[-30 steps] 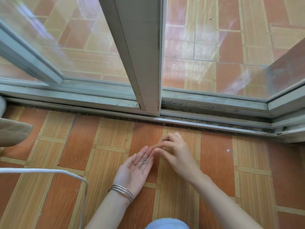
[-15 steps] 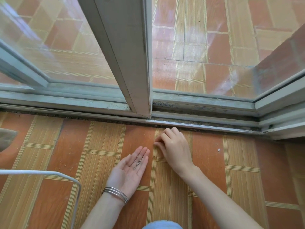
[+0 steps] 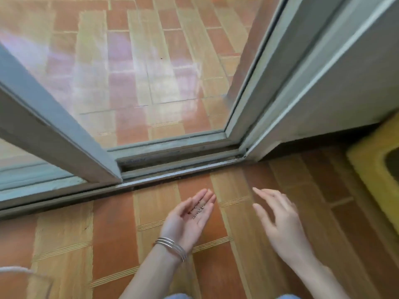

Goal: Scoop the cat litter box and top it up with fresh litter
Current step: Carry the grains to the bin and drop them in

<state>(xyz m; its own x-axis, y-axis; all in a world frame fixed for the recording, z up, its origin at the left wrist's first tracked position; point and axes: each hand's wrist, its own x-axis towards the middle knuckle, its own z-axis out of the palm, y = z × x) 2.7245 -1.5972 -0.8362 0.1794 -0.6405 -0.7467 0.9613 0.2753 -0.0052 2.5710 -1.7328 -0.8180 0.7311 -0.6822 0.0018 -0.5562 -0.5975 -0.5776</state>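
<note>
My left hand (image 3: 190, 219) lies palm up over the tiled floor, fingers straight, with several small grey litter grains (image 3: 198, 209) resting along the fingers. Bangles ring its wrist. My right hand (image 3: 278, 221) hovers palm down to the right of it, fingers spread and relaxed, holding nothing. At the right edge shows part of a yellow litter box (image 3: 371, 167) with a dark inside, partly cut off by the frame. No scoop is in view.
A sliding glass door's grey frame (image 3: 64, 137) and its dirty floor track (image 3: 177, 167) run across just beyond my hands. A grey wall (image 3: 345, 87) stands at the right. A thin white rim (image 3: 19, 269) shows at the lower left. The floor is orange and tan tile.
My right hand lifted off the floor by the track and swung right, fingers now spread. The view turned right, bringing the yellow box into sight. My left hand still carries the grains.
</note>
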